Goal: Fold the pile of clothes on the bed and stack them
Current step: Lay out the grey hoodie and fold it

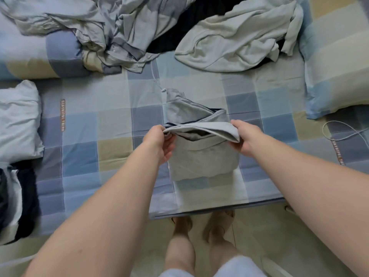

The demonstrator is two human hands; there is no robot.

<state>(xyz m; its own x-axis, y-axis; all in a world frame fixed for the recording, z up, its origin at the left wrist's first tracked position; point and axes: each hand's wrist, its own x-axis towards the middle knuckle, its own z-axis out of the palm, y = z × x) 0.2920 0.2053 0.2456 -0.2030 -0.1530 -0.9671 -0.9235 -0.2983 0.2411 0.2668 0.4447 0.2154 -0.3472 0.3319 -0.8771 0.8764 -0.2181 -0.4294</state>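
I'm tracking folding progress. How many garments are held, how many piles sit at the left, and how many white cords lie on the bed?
Held garment: 1
Left piles: 2
White cords: 2
Total: 5

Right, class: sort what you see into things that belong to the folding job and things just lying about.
Job: grey garment, left hand, right hand, unfolded pile, folded clothes.
Lying about: pillow, white cable.
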